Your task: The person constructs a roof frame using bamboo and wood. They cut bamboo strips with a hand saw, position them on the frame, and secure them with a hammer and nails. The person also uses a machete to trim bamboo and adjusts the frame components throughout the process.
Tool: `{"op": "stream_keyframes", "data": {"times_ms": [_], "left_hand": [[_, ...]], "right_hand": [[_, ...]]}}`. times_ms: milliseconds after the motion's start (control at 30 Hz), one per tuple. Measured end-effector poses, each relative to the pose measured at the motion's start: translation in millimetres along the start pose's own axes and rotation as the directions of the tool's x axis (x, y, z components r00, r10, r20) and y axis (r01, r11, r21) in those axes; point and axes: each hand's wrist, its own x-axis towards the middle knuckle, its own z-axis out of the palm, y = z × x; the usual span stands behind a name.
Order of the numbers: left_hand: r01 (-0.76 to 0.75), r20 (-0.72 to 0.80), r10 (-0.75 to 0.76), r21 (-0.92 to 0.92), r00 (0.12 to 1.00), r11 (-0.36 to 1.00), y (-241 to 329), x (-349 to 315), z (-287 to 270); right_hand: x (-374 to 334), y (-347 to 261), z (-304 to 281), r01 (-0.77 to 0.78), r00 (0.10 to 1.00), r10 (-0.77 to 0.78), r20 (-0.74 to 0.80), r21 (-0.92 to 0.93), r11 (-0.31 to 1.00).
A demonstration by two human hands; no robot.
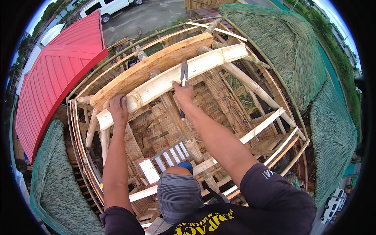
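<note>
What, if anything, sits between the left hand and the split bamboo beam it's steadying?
Nothing visible. The left hand rests directly on the pale split bamboo beam near its left end, fingers over its upper edge. The right hand holds pliers against the same beam farther along, clear of the left.

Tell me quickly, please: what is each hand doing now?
Left hand: closed over the edge of the pale split bamboo beam.
Right hand: closed on pliers, their head against the beam.
</note>
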Motion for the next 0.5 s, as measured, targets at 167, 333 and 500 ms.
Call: {"op": "stream_keyframes", "data": {"times_ms": [167, 333, 500], "left_hand": [[-0.335, -0.024, 0.334, -0.112, 0.942, 0.936, 68, 11, 12], [-0.335, 0.115, 0.357, -0.176, 0.927, 0.926, 122, 30, 56], [-0.29, 0.141, 0.319, -0.192, 0.937, 0.937, 118, 35, 67]], "right_hand": [[3, 3, 10, 0.006, 0.999, -0.008, -0.052, -0.023, 1.0], [5, 4, 11, 0.058, 0.994, -0.061, -0.086, -0.036, 0.998], [-17, 1, -11, 0.182, 0.975, -0.202, -0.098, -0.179, 0.967]]}}
